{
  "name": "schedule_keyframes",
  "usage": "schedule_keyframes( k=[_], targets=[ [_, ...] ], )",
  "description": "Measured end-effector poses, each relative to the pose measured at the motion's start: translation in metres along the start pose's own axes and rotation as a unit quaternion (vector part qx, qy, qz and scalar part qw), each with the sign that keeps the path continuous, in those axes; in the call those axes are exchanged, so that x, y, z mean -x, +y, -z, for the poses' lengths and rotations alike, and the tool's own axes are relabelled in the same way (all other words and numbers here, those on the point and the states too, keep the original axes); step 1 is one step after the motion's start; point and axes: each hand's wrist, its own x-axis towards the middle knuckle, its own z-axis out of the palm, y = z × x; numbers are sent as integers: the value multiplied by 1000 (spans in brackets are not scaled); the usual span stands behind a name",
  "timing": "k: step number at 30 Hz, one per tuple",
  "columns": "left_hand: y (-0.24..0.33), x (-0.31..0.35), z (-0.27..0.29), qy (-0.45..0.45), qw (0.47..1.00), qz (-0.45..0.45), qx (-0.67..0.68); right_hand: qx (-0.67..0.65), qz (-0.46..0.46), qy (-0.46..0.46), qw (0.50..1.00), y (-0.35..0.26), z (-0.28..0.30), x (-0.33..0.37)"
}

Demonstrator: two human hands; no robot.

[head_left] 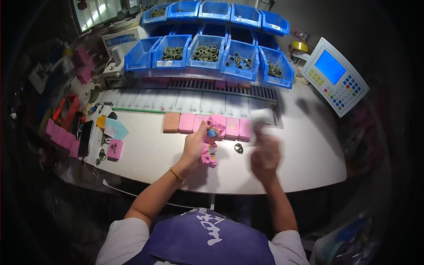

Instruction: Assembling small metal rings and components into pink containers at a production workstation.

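Observation:
My left hand [193, 145] is closed around a pink rubbery mould [217, 128] that looks spread open, with jagged edges and blue and yellow patches. Its lower part [209, 157] pokes out below my thumb and fingers. To the right, my right hand [266, 157] is smeared by motion over the white table. A pale, blurred shape [263, 117] shows just above its fingers; whether it is held cannot be made out. Between the hands, a dark green ring [239, 148] lies on the tabletop. Just beyond the left hand stands a row of pink blocks [187, 123] with one brownish block [171, 122].
Blue bins [205, 52], several holding dark green rings, rise at the back above a metal grille [221, 87]. A control panel [334, 76] with a blue screen stands right. At left are a pink block [115, 150], loose rings, a phone [86, 138] and stacked pink blocks [62, 136].

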Motion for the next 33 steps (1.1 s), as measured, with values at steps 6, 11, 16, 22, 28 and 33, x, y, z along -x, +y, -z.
schedule_keyframes(
  k=[6,11,16,22,28,33],
  targets=[
    [1,-11,9,-44,998,-26,37,-106,-14,-186,977,-17,-18,-25],
    [1,-10,0,-27,997,-59,42,-174,-36,-248,953,-42,-26,-17],
    [-8,-14,19,-8,996,-88,-12,-451,-356,-29,818,-37,16,-23],
    [-18,-10,2,6,981,-185,-62,-432,-353,-212,803,-66,-9,7],
    [-17,-7,2,10,988,-154,-17,-362,-362,-231,827,-48,19,9],
    [-13,1,-1,-19,991,-97,90,61,-176,-196,963,-43,34,10]
  ],
)
